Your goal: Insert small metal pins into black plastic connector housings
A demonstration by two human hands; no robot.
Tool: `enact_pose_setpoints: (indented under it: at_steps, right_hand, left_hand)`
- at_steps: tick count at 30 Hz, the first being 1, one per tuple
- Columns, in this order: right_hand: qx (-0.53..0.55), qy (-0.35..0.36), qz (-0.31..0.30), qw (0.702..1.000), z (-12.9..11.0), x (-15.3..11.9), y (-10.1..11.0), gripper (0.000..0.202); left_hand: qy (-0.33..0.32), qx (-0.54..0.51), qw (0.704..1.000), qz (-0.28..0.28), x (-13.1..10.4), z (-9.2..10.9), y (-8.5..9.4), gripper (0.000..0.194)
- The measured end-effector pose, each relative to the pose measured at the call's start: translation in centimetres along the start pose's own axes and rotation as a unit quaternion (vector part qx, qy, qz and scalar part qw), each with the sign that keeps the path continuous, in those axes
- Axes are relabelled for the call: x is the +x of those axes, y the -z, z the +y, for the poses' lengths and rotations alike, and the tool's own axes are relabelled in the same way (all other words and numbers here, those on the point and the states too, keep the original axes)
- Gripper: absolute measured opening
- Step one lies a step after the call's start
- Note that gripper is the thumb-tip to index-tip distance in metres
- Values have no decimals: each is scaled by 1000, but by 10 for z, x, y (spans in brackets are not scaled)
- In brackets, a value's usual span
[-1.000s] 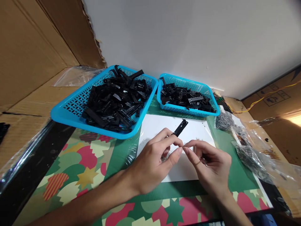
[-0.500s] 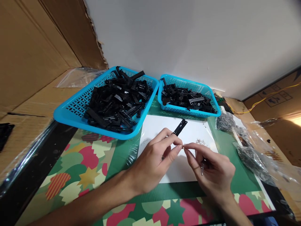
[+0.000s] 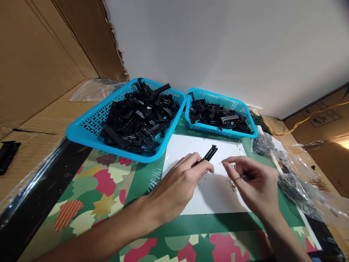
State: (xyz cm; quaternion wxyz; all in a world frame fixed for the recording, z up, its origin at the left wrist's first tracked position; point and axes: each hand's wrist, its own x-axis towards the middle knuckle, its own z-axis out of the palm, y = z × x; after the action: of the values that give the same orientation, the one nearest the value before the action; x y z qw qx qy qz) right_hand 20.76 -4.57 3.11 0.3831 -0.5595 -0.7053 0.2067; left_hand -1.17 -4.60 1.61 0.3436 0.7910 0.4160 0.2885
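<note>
My left hand [image 3: 182, 178] is closed around a narrow black plastic part [image 3: 210, 153], whose far end sticks out beyond the fingers toward the upper right. To its right, my right hand [image 3: 252, 178] is pinched, thumb against forefinger. A tiny thin piece shows at those fingertips, too small to name. A short gap separates the two hands. Below both lies a white sheet [image 3: 212, 202]. Small thin wire pieces [image 3: 231, 185] are heaped on the sheet beside my right thumb, and a few more lie near my left fingers.
Two blue baskets stand at the back: a larger left one [image 3: 114, 152] and a smaller right one [image 3: 222, 132], both holding black plastic parts. Clear bags of small metal pieces [image 3: 291, 193] lie at right. Another black part [image 3: 8, 155] rests on cardboard at far left.
My hands have moved apart; their fingertips were together before. My right hand has shifted right and up, and my left hand has turned palm-down around the black part.
</note>
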Motion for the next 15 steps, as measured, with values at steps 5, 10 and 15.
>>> enact_pose_setpoints:
  at_steps: [5,10,15]
  right_hand:
    - [-8,-43,-69,997,9,35,10,26]
    - [3,-80,-193,978,17,46,-4,31]
    - [-13,-74,-193,978,22,41,-17,34]
  left_hand:
    - [16,42,999,19,0,-7,-6,39]
    - [45,44,998,14,2,-8,-10,22]
    - [38,35,998,18,2,-10,-12,19]
